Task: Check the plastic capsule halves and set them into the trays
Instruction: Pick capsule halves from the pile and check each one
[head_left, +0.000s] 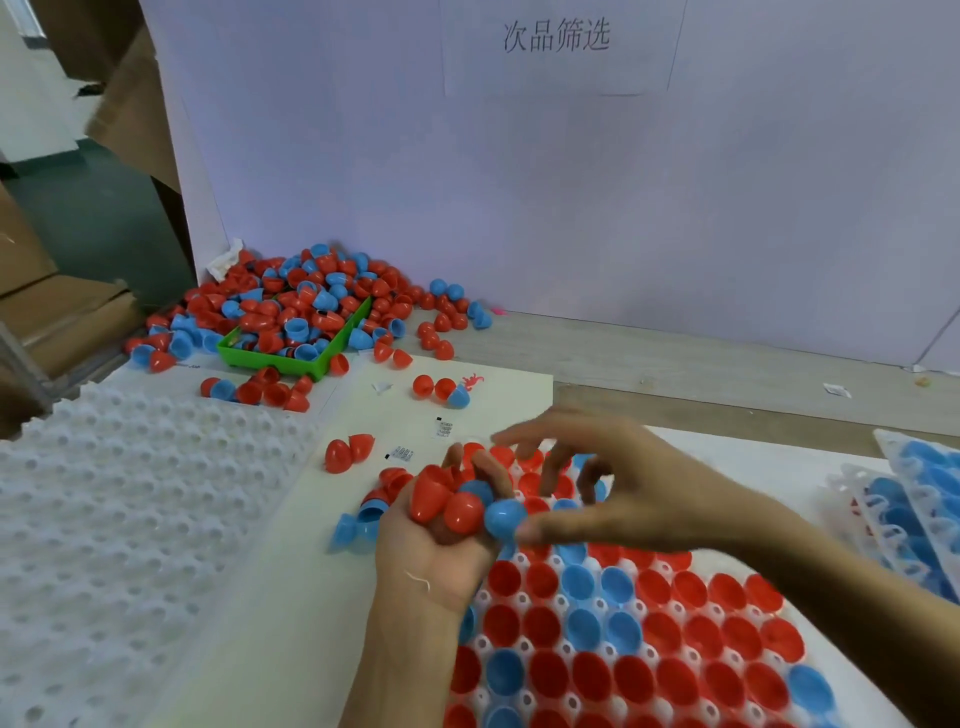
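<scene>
My left hand (441, 561) lies palm up over the left edge of the filled tray (623, 623) and cups several red and blue capsule halves (447, 504). My right hand (613, 493) reaches in from the right, its thumb and fingers pinching a blue capsule half (505, 518) at the edge of that handful. The white tray below holds rows of red and blue halves, open sides up. Loose halves (349, 453) lie on the white board to the left of my hands.
A stack of empty white dimpled trays (130, 519) lies at the left. A green bin (296, 358) overflows with a heap of red and blue halves (311, 301) at the back left. More filled trays (914, 514) sit at the right edge. A white wall panel stands behind.
</scene>
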